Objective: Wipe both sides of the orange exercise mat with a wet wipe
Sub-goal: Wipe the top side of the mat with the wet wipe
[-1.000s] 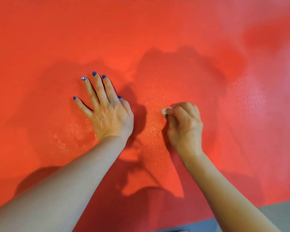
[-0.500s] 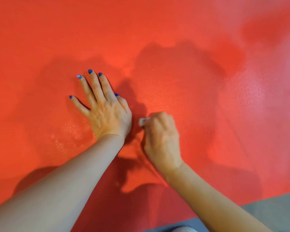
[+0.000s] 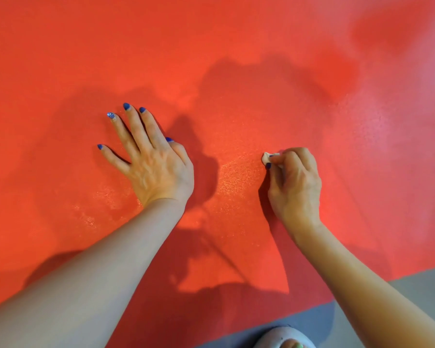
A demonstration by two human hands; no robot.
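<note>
The orange exercise mat [image 3: 236,59] fills nearly the whole view and lies flat. My left hand [image 3: 151,162] rests palm down on it with fingers spread, left of centre. My right hand [image 3: 294,187] is closed around a small wadded white wet wipe [image 3: 266,156], pressing it onto the mat to the right of centre. Only a corner of the wipe shows past the fingers. A glistening damp streak [image 3: 236,172] lies on the mat between the two hands.
The mat's near edge runs diagonally at the lower right, with grey floor [image 3: 412,292] beyond it. A pale rounded thing, perhaps a knee or foot [image 3: 284,339], pokes in at the bottom edge. Shadows of my arms and head fall across the mat.
My right hand slid the wipe left toward the left hand, then back out to the right. The left hand stayed planted on the mat.
</note>
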